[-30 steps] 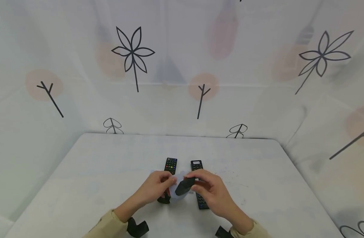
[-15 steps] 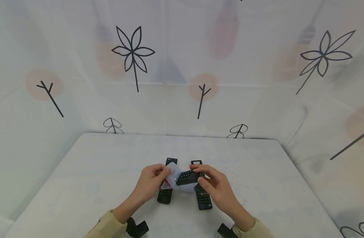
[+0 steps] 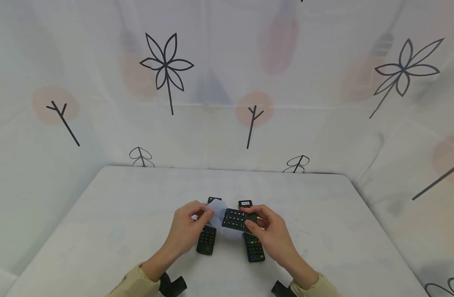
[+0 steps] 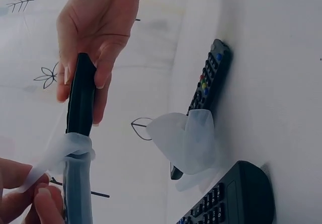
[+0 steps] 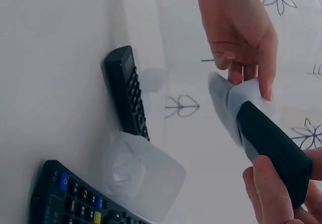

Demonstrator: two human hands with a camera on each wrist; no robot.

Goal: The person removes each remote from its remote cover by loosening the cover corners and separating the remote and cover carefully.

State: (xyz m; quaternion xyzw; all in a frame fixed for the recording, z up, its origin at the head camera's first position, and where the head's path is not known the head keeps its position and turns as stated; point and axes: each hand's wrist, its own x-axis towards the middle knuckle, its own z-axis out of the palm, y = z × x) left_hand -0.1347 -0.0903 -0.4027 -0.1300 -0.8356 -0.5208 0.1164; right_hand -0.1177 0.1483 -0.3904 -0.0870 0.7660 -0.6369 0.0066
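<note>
My right hand grips a black remote control at one end, thumb on its button side. Around the remote's other end sits a translucent, whitish soft sleeve. The left hand pinches the edge of this sleeve between thumb and fingers. In the left wrist view the sleeve covers the lower part of the remote, while the upper part is bare. From the right wrist, the bare end shows between my right fingers.
Two more black remotes lie on the white table, a left one and a right one. Between them is another translucent, crumpled piece. Black bands sit at both cuffs. A patterned white curtain surrounds the table.
The held remote has turned, so its buttons now face up toward the head camera. My left hand has moved slightly up and left with the sleeve; both hands have risen a little.
</note>
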